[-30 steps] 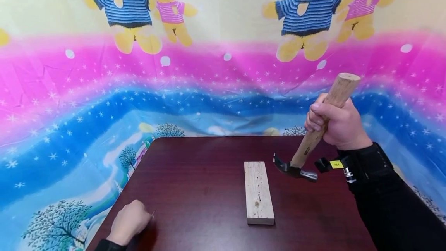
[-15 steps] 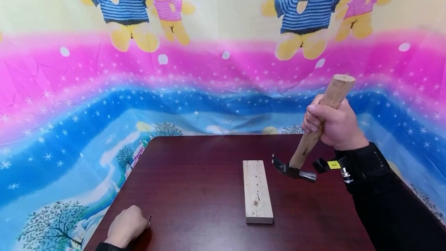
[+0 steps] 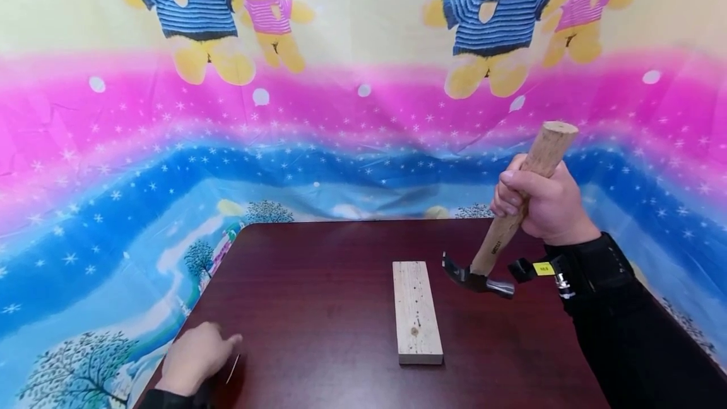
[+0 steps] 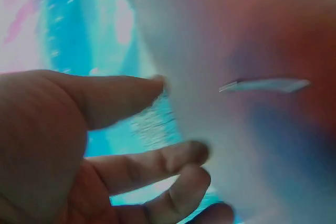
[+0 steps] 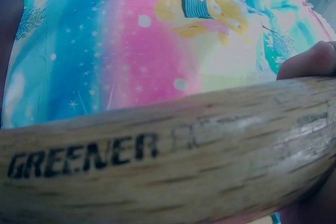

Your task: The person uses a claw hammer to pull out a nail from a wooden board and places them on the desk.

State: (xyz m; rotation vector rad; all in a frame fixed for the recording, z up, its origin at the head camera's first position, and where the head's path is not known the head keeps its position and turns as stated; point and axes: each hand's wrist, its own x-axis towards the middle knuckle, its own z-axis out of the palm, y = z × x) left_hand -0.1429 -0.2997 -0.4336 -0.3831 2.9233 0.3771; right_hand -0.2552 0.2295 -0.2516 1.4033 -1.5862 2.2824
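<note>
My right hand (image 3: 548,201) grips the wooden handle of a claw hammer (image 3: 479,279), held up over the table with its head down. In the right wrist view the handle (image 5: 157,161) fills the lower half, printed GREENER. My left hand (image 3: 195,355) is low at the table's left side. A thin silvery nail (image 3: 232,369), blurred, shows just below its fingertips. In the left wrist view the thumb and fingers are spread apart, and the nail (image 4: 265,85) is beyond them, touching neither. A pale wooden block (image 3: 417,311) lies flat on the table, left of the hammer head.
The dark red-brown table (image 3: 318,295) has a glossy top with a rounded back left corner. A printed cloth (image 3: 341,112) with bears hangs behind it and along both sides. A black camera mount (image 3: 539,268) sits at the right wrist.
The left hand's fingers have loosened from the nail, which now shows apart from them, below the fingertips. The hammer and right hand have barely moved; the view has shifted slightly.
</note>
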